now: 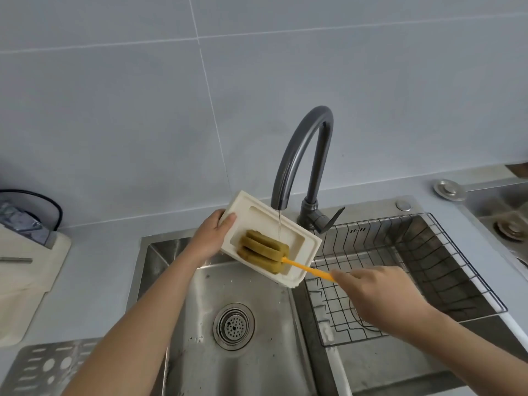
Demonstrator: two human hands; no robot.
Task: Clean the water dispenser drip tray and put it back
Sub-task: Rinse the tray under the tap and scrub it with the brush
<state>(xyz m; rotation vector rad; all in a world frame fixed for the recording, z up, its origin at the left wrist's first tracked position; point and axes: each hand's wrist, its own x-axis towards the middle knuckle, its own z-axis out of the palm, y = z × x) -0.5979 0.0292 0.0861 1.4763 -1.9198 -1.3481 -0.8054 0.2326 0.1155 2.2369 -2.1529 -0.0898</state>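
The cream rectangular drip tray (307, 247) is held tilted over the left sink basin, hollow side facing me. My left hand (213, 234) grips its left edge, thumb on the rim. A sponge brush (264, 250) with a greenish-yellow ribbed head lies inside the tray's hollow, and its orange handle runs right into my right hand (380, 298), which is closed around the handle's end. A thin stream of water (279, 224) falls from the dark grey faucet (303, 155) into the tray beside the sponge.
Below lies the steel sink (200, 310) with a round drain strainer (233, 326). A wire rack (414, 270) fills the right basin. A beige cutting board (25, 281) lies on the left counter, and a perforated metal plate (43, 367) sits at bottom left.
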